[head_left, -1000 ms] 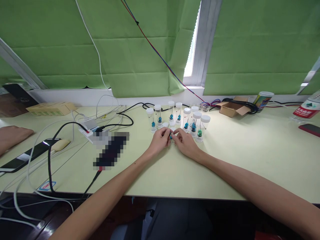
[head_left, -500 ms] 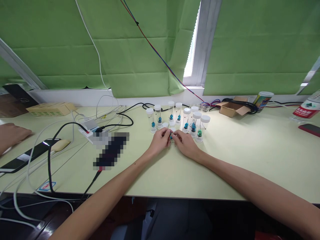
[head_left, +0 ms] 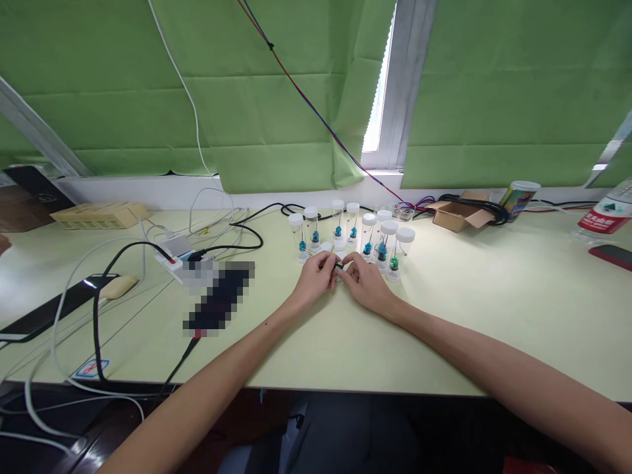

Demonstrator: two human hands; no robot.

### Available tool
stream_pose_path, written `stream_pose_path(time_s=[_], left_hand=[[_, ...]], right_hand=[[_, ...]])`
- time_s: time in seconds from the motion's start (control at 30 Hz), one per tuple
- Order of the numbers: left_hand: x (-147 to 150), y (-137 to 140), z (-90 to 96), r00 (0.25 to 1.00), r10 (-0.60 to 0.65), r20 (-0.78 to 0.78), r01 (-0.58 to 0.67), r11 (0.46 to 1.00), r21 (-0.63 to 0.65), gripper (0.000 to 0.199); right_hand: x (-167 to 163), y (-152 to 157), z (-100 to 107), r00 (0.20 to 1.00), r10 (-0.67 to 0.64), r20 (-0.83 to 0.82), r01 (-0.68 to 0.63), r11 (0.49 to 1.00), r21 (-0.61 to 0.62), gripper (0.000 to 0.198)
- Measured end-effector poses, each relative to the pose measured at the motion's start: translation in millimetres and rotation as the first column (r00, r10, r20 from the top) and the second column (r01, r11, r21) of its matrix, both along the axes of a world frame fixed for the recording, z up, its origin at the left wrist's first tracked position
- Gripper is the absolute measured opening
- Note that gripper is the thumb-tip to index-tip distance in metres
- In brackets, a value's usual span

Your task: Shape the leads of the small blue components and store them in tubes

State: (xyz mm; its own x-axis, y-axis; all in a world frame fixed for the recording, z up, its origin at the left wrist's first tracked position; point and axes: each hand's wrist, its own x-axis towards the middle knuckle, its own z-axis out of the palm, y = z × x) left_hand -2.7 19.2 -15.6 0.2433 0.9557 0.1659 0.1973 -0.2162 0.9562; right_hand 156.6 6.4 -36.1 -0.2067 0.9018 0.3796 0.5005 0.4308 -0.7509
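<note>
My left hand (head_left: pixel 316 275) pinches a small dark part (head_left: pixel 338 265) between thumb and fingertips; it is too small to name exactly. From the other side, my right hand (head_left: pixel 366 282) has its thumb and curled forefinger at the same part. Just behind the fingers sit low white caps (head_left: pixel 326 247). Clear tubes with white lids stand around: a front left tube (head_left: pixel 301 238) with a blue piece inside, a back tube (head_left: pixel 338 220), and a front right tube (head_left: pixel 399 253) holding a green piece. Whatever lies under my fingertips is mostly hidden.
Left of me are a power strip (head_left: pixel 172 260), a blurred-out dark device (head_left: pixel 222 296), a black phone (head_left: pixel 54 306) and loose cables. An open cardboard box (head_left: pixel 457 214), a printed can (head_left: pixel 518 197) and a bottle (head_left: pixel 605 214) stand right. Another person's fingertips (head_left: pixel 4 243) show at the left edge.
My right fingers have shifted and spread slightly, and a dark part now shows between my hands where a blue-green bit was visible. The other person's hand has drawn back leftward.
</note>
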Motion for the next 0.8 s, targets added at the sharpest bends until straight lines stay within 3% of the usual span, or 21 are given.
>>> stream_pose_path(time_s=[0.8], left_hand=[[-0.5, -0.3, 1.4, 0.999, 0.012, -0.030, -0.012, 1.000, 0.026, 0.030]], right_hand=[[-0.3, 1.5, 1.9, 0.995, 0.004, 0.100, -0.006, 1.000, 0.021, 0.028]])
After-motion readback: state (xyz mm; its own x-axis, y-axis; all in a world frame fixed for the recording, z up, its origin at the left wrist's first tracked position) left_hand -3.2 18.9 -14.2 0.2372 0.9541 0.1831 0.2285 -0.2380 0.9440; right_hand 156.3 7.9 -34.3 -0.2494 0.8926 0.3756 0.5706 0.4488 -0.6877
